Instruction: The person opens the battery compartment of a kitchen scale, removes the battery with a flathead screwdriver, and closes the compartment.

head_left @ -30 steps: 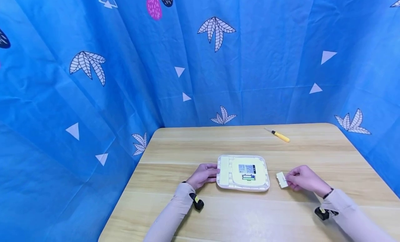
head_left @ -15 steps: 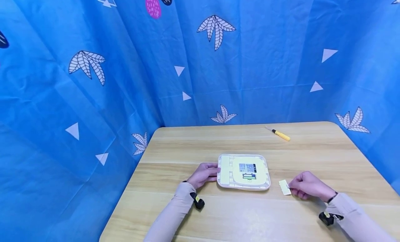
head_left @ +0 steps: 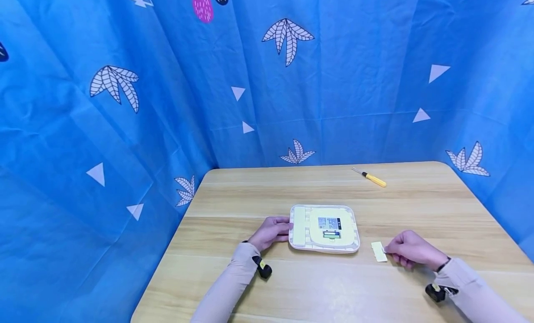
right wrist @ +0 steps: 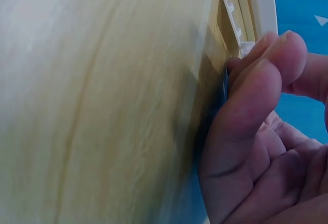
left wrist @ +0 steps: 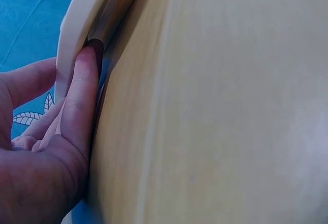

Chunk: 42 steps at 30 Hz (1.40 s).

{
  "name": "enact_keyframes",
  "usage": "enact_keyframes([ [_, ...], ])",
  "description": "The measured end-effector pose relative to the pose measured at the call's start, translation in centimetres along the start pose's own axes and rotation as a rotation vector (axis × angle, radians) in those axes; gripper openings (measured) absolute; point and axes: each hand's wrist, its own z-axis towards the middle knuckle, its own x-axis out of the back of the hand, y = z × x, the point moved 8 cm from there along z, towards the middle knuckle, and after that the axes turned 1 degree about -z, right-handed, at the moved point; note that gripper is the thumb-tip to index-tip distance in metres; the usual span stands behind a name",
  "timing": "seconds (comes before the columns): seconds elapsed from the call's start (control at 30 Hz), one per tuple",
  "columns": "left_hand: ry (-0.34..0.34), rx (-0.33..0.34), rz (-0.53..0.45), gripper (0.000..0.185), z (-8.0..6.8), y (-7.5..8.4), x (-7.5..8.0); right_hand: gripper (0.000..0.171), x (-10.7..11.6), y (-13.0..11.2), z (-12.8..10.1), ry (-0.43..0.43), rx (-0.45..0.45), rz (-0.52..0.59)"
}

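Observation:
A white rounded-rectangular device (head_left: 300, 226) lies on the table with a label and a battery compartment facing up. A green battery (head_left: 331, 236) shows in the uncovered compartment. My left hand (head_left: 271, 233) grips the device's left edge; in the left wrist view, one digit reaches under the rim (left wrist: 69, 42) and another lies on its other side. To the right of the device, my right hand (head_left: 410, 249) pinches a small pale battery cover (head_left: 379, 252) by its edge. In the right wrist view the cover (right wrist: 231, 21) stands partly hidden beyond the fingertips, close to the tabletop.
A yellow-handled screwdriver (head_left: 374, 179) lies near the back of the wooden table (head_left: 242, 193). Blue patterned curtain (head_left: 359, 82) hangs behind the table and along both sides.
My right hand has moved slightly toward me with the battery cover, which now looks flatter to the table. The left hand and the device have stayed in place.

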Motion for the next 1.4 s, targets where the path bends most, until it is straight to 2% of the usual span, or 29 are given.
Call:
enact_keyframes([
  [0.87, -0.01, 0.001, 0.001, 0.047, -0.4, 0.3, -0.3, 0.03, 0.3, -0.3, -0.1, -0.032, -0.019, -0.006],
  [1.0, -0.008, -0.002, -0.003, 0.048, -0.4, 0.2, -0.3, 0.03, 1.9, -0.8, 0.2, 0.008, -0.02, -0.054],
  [1.23, -0.009, 0.005, -0.007, 0.048, -0.4, 0.3, -0.1, 0.032, 6.2, -2.2, 1.5, 0.146, -0.077, -0.145],
  [1.4, -0.017, 0.01, -0.008, 0.05, -0.5, 0.4, -0.2, 0.036, 8.9, -2.9, 2.9, 0.248, -0.047, -0.245],
])
